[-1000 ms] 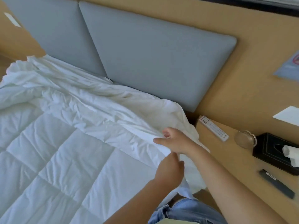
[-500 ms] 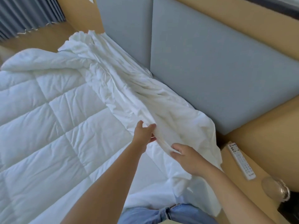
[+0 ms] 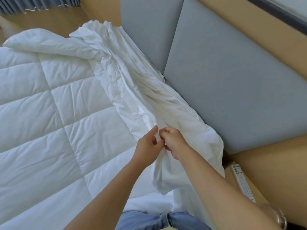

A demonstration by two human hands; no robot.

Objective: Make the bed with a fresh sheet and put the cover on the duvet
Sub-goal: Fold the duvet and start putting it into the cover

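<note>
The crumpled white cotton duvet cover [image 3: 166,103], bunched at the far right edge of the white quilted duvet [image 3: 58,105], looks light and limp, best taken by its near hem, which the left hand [image 3: 147,145] and right hand [image 3: 173,143] both pinch.

Two grips are in view: one left grip [image 3: 147,143] and one right grip [image 3: 174,143]. There is one quilted duvet [image 3: 49,105] and one bunched white cover [image 3: 174,110]. The grey headboard counts two padded panels: one far panel [image 3: 146,30] and one near panel [image 3: 232,80]. There is one bedside desk [image 3: 230,180], and on it one white remote [image 3: 241,181] and one glass object [image 3: 279,218], cut off at the corner so its kind cannot be told. One pleated curtain [image 3: 33,4] shows at the top left, and one pair of blue jeans [image 3: 157,219] at the bottom edge.
</note>
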